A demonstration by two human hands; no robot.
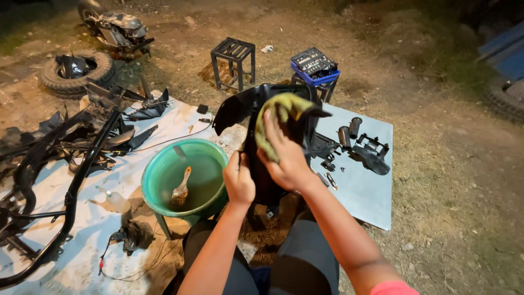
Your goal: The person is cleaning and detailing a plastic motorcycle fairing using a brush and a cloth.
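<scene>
A large black plastic body panel (240, 106) stands upright in front of my knees. My left hand (238, 180) grips its lower left edge. My right hand (286, 155) presses a yellow-green rag (284, 109) flat against the panel's upper face, fingers spread over the cloth. Just left of the panel sits a green basin (164, 172) with murky liquid and a paintbrush (181, 188) lying in it.
A black scooter frame (71, 180) and loose black parts lie on a white sheet (98, 246) at left. Small black parts sit on a grey board (365, 191) at right. Behind stand a black metal stool (233, 60), a blue socket tray (315, 64) and a tyre (73, 71).
</scene>
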